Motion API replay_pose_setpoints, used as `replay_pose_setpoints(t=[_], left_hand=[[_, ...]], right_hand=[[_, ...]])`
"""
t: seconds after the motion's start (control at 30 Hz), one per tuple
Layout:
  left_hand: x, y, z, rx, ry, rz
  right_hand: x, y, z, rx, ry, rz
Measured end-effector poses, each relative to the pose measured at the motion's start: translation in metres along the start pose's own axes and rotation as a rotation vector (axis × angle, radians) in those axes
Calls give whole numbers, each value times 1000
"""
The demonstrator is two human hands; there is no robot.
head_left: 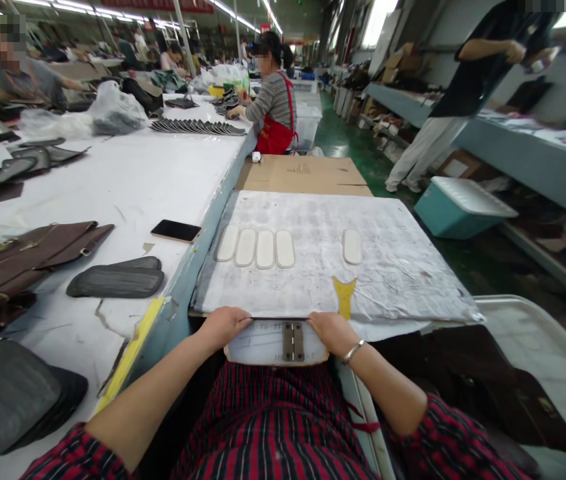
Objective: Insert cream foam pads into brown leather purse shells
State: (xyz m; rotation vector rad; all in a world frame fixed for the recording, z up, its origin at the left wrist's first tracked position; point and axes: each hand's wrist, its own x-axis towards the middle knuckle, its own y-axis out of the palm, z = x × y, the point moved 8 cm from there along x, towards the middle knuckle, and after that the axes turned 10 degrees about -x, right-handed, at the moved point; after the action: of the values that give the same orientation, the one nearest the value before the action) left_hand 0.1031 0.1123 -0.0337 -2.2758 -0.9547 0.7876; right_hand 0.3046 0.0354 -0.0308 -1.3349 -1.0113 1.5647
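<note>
My left hand [226, 327] and my right hand [331, 331] pinch the two ends of a thin dark strip [280, 319], stretched along the near edge of a white covered board [307, 293]. Below the strip, close to my lap, is a pale plate [257, 343] with a metal hinge [293, 341] on it. On the board lie several cream oval pieces [265, 249] side by side at the left. Another cream oval piece [352, 247] lies apart at the right. A yellow forked tool [345, 297] rests near my right hand.
The white table [127, 173] at left holds a phone [176, 231], grey oval pieces [117, 279] and brown leather bags [27, 250]. Cardboard [303, 172] lies beyond the board. Dark leather [467, 373] fills a tray at right. A person in a red apron [275, 137] sits ahead; another stands right.
</note>
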Motion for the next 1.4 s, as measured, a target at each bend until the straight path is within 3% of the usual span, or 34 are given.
replay_pose_setpoints(t=[0.17,0.23,0.33,0.43,0.67,0.93,1.13,1.23,1.3,1.33,1.4], left_hand=[[-11,-5,4,16,-1,14],[-25,-8,14,38,-43,-10],[-45,-5,30,52,-134,-5],[-56,3,36,36,-168,-3],[-64,10,34,24,-135,-95],[-58,8,37,55,-162,-113],[-58,5,38,104,-176,-74],[-63,-4,19,165,-115,-198],[-66,-4,-14,248,64,-347],[-67,5,-36,286,191,-373],[-65,39,-78,339,434,-262]], right_hand=[[-3,-1,-4,59,-74,26],[-16,2,-9,62,-16,39],[-39,13,-11,-47,64,103],[-51,22,1,-197,-9,138],[-44,25,-1,-229,67,129],[-44,19,-3,-214,115,56],[-43,19,-7,-12,146,83],[-40,29,-22,98,180,172],[-39,40,-34,246,219,260],[-40,46,-38,360,244,297],[-40,58,-42,604,280,352]])
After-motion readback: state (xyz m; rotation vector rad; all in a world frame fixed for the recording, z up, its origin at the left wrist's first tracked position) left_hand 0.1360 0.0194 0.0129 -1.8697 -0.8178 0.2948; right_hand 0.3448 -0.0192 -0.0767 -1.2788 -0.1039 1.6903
